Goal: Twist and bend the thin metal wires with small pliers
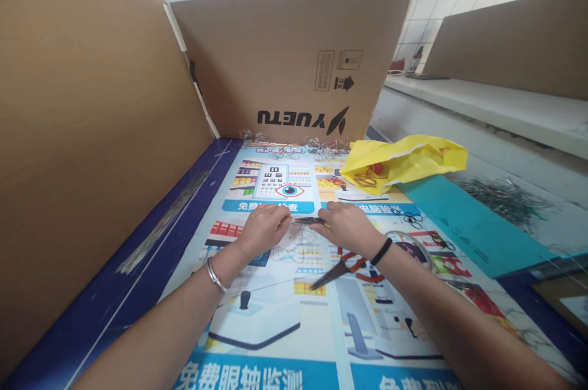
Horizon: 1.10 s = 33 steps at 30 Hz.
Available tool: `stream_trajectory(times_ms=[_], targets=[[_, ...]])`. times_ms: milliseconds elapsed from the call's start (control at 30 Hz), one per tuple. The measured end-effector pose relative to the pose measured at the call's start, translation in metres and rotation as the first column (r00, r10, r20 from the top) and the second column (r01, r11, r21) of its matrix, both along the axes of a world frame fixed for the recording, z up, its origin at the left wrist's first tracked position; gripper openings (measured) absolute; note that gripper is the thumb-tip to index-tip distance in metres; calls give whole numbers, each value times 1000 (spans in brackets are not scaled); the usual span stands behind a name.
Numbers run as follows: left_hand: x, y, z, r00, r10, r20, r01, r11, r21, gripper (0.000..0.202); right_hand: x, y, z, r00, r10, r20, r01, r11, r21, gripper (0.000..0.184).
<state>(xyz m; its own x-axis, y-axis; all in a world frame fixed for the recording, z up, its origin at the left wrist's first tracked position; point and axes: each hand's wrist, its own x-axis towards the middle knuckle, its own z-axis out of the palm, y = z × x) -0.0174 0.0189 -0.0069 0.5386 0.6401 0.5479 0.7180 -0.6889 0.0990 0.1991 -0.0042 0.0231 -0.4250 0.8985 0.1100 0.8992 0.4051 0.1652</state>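
My left hand [263, 229] is closed in a pinch on a thin wire, most of it hidden by the fingers. My right hand [345, 226] grips a pair of pliers [307, 220], whose dark jaws point left and reach close to my left fingertips. Whether the jaws touch the wire, I cannot tell. Pale loops of thin wire [294, 249] lie on the printed sheet below the hands. Scissors [334, 273] with red handles rest under my right wrist, blades pointing toward me and to the left.
A bundle of straight wires [163, 221] lies at left beside a cardboard wall [92, 102]. Another cardboard panel [285, 59] stands behind. At right are a yellow bag [404, 160], a turquoise sheet [459, 225], a tangled wire pile [503, 203] and black rings [408, 217].
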Motion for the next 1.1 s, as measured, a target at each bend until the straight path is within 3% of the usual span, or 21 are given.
stream_trajectory(times_ms=[267, 1100], targets=[[4, -5, -2, 993, 119, -28, -120, 991, -60, 16, -14, -9, 3, 998, -66, -6, 66, 998, -19, 48], [6, -6, -3, 993, 120, -10, -120, 978, -168, 8, -20, -10, 0, 999, -48, -12, 47, 997, -63, 42]])
